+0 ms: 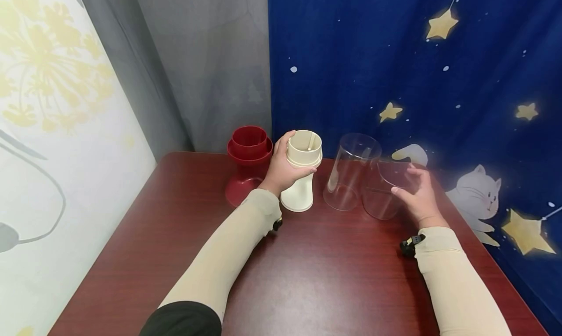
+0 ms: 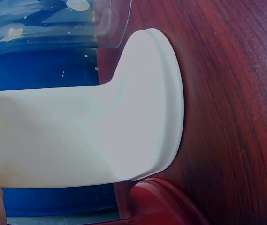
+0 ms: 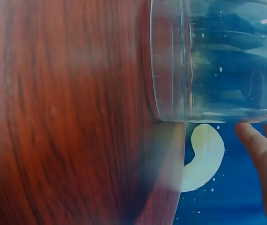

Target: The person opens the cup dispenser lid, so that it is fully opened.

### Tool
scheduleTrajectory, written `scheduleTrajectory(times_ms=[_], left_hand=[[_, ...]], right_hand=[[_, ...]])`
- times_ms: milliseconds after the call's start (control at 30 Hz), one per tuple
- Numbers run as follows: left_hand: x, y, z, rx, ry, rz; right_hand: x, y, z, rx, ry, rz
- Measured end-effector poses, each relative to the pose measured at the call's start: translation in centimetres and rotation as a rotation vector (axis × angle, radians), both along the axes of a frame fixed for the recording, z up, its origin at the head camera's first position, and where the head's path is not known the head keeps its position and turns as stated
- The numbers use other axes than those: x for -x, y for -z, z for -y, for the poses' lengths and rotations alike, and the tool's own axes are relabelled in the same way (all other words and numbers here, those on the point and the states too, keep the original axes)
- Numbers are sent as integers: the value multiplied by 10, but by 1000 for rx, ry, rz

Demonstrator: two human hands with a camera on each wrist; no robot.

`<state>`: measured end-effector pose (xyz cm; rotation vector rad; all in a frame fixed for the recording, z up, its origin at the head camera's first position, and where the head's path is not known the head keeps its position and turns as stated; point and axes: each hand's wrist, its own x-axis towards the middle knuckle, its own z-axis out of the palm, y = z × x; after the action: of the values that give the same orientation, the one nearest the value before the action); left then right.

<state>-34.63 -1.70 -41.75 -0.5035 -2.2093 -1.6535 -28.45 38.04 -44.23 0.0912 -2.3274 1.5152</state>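
My left hand (image 1: 283, 172) grips a cream-coloured stand (image 1: 298, 192) near its round, cup-like top, with the thumb across the front. In the left wrist view the narrow body of this cream stand (image 2: 119, 126) widens to a base on the table. Over on the right, my right hand (image 1: 419, 197) curves round the upper part of a clear cylinder (image 1: 379, 202), thumb on the near side. Fingertips meet the wall of this clear cylinder (image 3: 232, 70) in the right wrist view. Its base stands on the table.
A red stand (image 1: 250, 155) of similar shape is left of the cream one. Another clear cylinder (image 1: 347, 180) stands between the cream stand and the right-hand cylinder. Behind the brown table (image 1: 307, 277) hang a grey curtain (image 1: 210, 58) and a blue, star-patterned curtain (image 1: 351, 58).
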Motion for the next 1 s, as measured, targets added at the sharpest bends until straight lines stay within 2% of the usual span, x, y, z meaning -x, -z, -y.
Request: scheduleTrajectory(times_ms=[500,733,867,933,1000], left_hand=[[1,-4,2,14,16,28],[-2,-7,4,54,15,55],[-11,-12,8,81,17,78],[-20,-18,11,82,30,70],[-32,-27,15,78,59,32]], right_hand=[[6,6,-11,-10,-69,-19],[3,1,-12,-9,-64,0],[-3,-9,-11,-46,-47,-26],[-6,-16,-12,-107,-33,-48],[-9,-26,-13,-179,-22,-73]])
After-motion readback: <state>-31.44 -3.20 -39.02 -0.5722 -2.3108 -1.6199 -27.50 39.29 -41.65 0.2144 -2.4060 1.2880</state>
